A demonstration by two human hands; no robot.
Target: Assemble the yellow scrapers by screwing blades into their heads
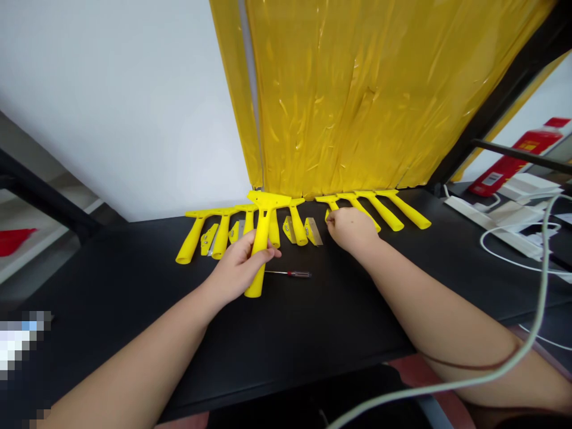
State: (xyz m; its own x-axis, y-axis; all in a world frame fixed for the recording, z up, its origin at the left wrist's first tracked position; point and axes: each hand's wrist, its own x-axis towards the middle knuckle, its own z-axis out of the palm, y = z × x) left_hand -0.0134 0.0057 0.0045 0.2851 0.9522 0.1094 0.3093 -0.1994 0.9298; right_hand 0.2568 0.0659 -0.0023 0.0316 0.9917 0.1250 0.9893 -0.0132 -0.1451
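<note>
My left hand [235,265] is wrapped round the grip of a yellow plastic scraper handle [260,253], held up with its wide T-shaped head away from me. My right hand [355,229] is closed, fingertips pinched beside the right-hand row of yellow handles [386,213]. A bit of yellow shows at those fingertips, but what they hold is hidden. Beyond my left hand lie several more yellow handles [190,241]. Small yellow blade holders [289,229] and a metal-edged blade piece [315,231] lie among them. A screwdriver [298,274] rests on the table, its shaft partly behind the held handle.
The black tabletop [286,339] ends at a yellow film-covered panel [366,95] and a white panel [134,89]. At right are a red bottle [518,156], white boxes and cables. A pale cable [543,286] loops across my right forearm.
</note>
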